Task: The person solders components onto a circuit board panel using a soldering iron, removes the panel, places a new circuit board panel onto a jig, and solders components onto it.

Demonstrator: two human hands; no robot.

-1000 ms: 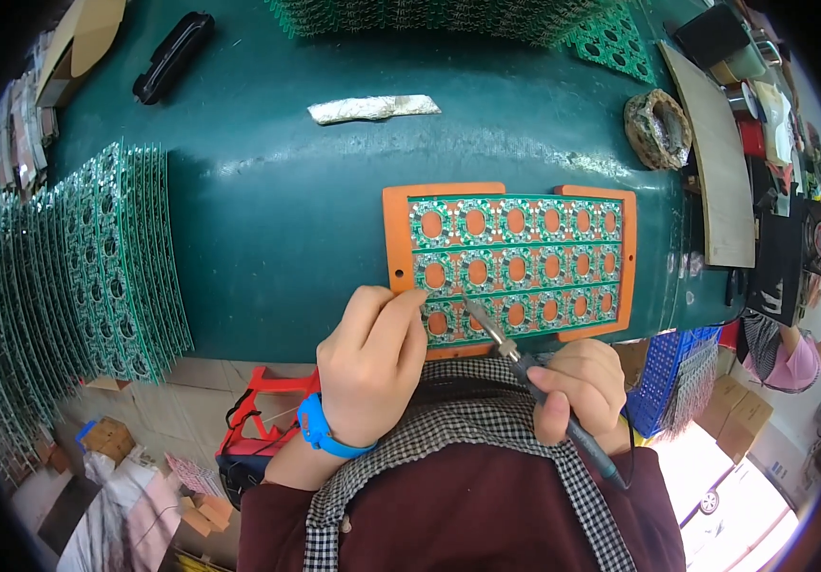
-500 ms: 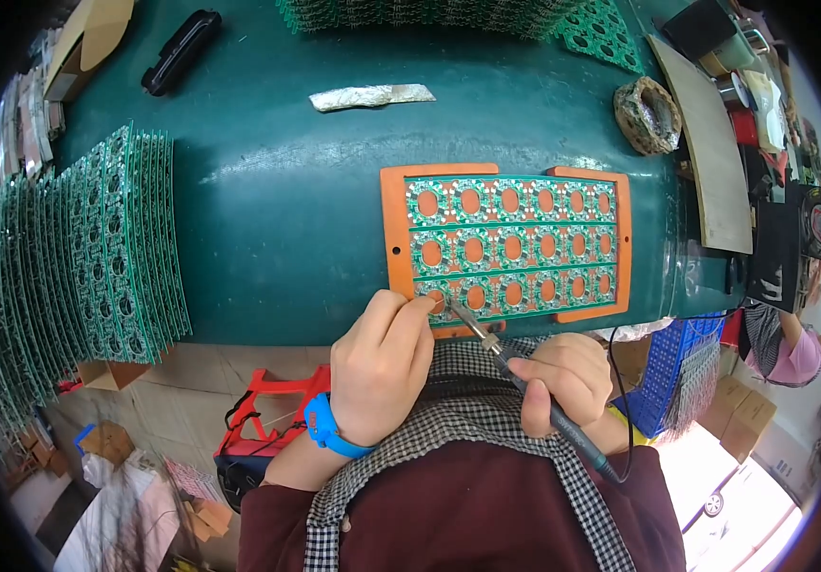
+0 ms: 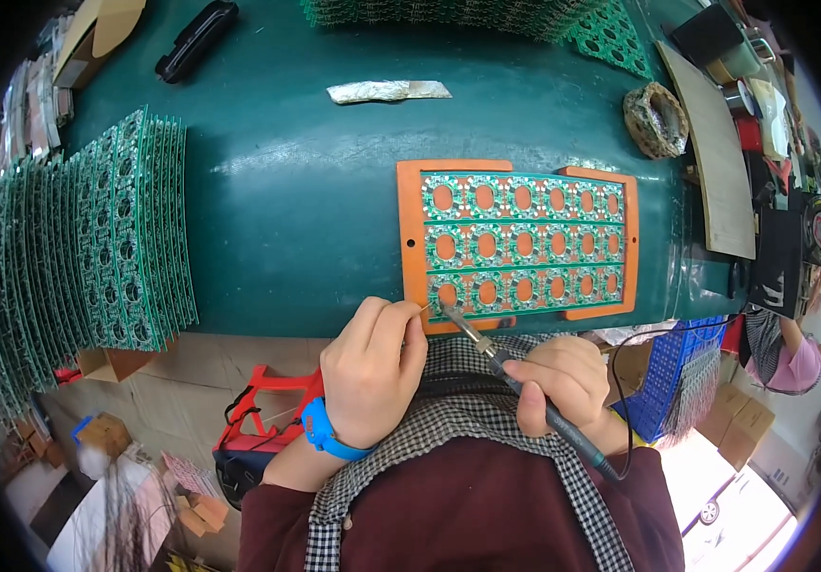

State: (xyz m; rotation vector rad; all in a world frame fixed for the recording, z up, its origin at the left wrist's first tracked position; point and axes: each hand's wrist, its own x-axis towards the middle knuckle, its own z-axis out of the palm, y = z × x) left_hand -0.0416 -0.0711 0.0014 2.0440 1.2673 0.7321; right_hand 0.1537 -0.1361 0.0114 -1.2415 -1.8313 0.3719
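Circuit-board panel [image 3: 525,222] in orange frame [image 3: 412,214] on green counter [image 3: 277,210]. In right hand [image 3: 567,381], grip clamped on soldering iron [image 3: 493,356], tip at panel's lower-left corner; in left hand [image 3: 372,362], grip pinched on thin wire [image 3: 426,307].

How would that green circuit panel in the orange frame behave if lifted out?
The circuit panel is probably light: it has many round openings. It's likely stiff, since similar boards stand on edge at left. Narrow strips between openings might crack if bent.
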